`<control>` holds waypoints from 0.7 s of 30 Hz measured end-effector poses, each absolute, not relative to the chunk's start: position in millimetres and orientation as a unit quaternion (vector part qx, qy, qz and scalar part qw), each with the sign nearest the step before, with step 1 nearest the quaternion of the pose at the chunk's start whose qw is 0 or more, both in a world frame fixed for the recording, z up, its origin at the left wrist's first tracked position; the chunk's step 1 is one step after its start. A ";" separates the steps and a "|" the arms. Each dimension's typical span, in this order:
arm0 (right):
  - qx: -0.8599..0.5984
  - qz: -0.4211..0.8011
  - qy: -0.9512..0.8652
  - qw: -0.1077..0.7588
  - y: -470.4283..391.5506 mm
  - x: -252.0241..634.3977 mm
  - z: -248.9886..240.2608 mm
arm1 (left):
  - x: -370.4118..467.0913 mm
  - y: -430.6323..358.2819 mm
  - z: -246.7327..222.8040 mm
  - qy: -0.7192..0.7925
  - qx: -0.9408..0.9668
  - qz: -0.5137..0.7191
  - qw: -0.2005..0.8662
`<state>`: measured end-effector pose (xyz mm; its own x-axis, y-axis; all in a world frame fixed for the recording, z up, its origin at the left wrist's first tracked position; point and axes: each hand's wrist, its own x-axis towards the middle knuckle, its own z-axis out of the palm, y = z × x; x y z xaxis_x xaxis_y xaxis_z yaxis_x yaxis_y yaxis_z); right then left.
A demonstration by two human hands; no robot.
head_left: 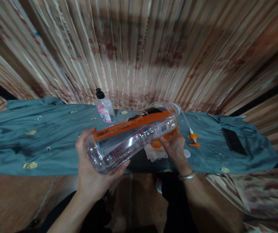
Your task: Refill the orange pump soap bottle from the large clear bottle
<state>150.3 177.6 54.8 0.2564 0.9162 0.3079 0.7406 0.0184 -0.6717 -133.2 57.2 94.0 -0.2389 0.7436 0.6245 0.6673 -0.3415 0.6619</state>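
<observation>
A large clear plastic bottle [134, 139] with an orange and dark label lies tilted across my view, its neck end up and to the right. My left hand [92, 168] is wrapped round the bottle's base, thumb along the underside. Near the neck end, my right hand [175, 145] grips the bottle from below, with some fingers hidden behind it. Something orange [170, 134] shows between that thumb and palm; its kind is unclear. Below the bottle is a white, jagged-edged piece [155, 154] with orange on it, partly covered.
A pump dispenser head [193, 139], orange with a white tube, lies right of my hands beside a white disc [187, 153]. Farther right is a black phone [233, 141]. A small black-capped bottle [105, 110] stands at the back on the green cloth [56, 139], before a pleated curtain [134, 58].
</observation>
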 end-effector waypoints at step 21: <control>-0.682 0.125 -0.594 0.408 176.6 149.2 55.9 | -126.5 59.2 97.1 0.561 0.642 0.522 -0.003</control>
<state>149.2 176.6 55.9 0.2622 0.9122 0.3150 0.7091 0.0393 -0.7040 -126.5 59.2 97.1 -0.1756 0.7178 0.6737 0.7236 -0.3699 0.5827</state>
